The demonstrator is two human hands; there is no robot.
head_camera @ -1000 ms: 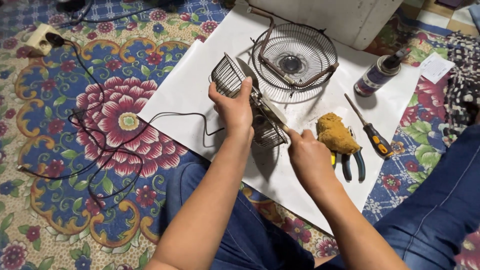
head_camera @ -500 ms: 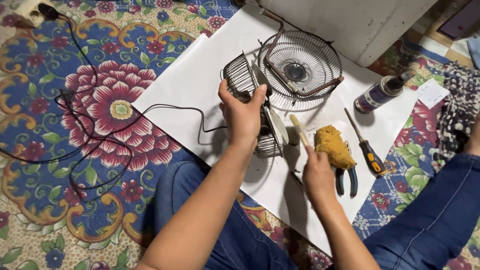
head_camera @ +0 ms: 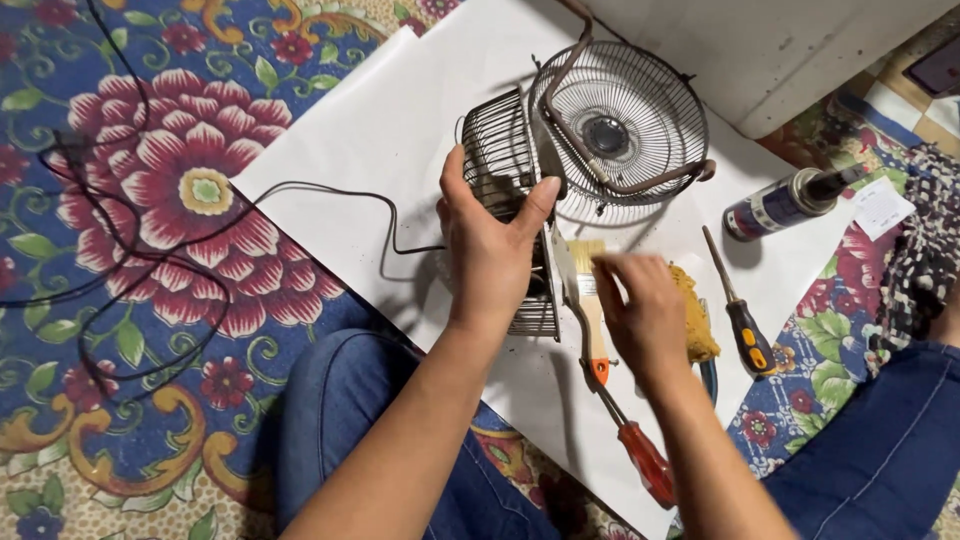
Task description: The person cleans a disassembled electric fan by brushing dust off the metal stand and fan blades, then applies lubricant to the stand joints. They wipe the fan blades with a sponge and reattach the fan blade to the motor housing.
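Note:
My left hand (head_camera: 490, 250) grips a small wire fan cage (head_camera: 497, 160) with a pale blade inside, held upright on a white paper sheet (head_camera: 400, 140). My right hand (head_camera: 645, 315) is blurred. It hovers just right of a paintbrush (head_camera: 588, 295) that lies flat on the paper, fingers near the ferrule and nothing in its grip. A yellow sponge (head_camera: 697, 325) shows partly under this hand. A round wire fan guard (head_camera: 620, 125) lies beyond the cage.
A red-handled screwdriver (head_camera: 642, 458), a black-and-orange screwdriver (head_camera: 745, 330), blue-handled pliers (head_camera: 708, 378) and a spray can (head_camera: 785, 205) lie on the paper's right side. A black cord (head_camera: 330, 195) trails left over the floral carpet (head_camera: 180, 200). A white box (head_camera: 780, 50) stands at the back.
My right hand held the paintbrush half a second ago; the brush now lies on the paper beside the cage. My left hand keeps its grip on the cage.

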